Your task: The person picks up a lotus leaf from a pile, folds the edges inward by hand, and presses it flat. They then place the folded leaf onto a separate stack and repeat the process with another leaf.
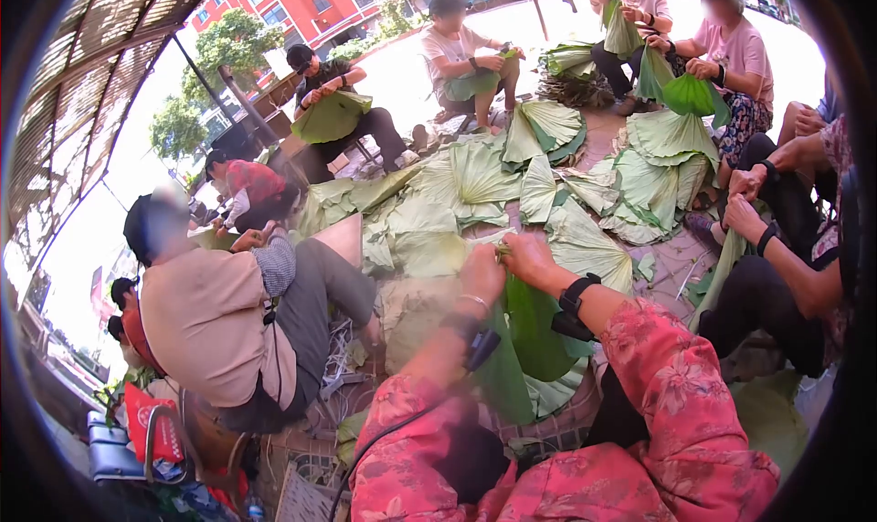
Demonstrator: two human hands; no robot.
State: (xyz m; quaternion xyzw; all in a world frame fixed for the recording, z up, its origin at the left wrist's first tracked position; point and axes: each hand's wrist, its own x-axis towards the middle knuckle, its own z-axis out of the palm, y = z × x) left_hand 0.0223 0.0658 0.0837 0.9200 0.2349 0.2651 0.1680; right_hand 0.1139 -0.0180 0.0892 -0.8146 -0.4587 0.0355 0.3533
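Note:
My left hand (482, 274) and my right hand (530, 259) meet in front of me, fingers closed at the gathered upper end of a green lotus leaf (541, 330). The leaf hangs folded below my hands, between my wrists. What each fingertip pinches is too small to make out. Just beyond my hands, pale green lotus leaves (420, 234) lie spread and overlapping on the paving. One fan-shaped leaf (585, 248) lies right of my right hand. Dark bands sit on both my wrists.
Close on my left sits a person in a beige top (215, 312); another person's hands (744, 202) work at my right. Several people sit around the leaves, some holding leaves. A stack of leaves (575, 74) stands at the back. A red bag (151, 426) lies lower left.

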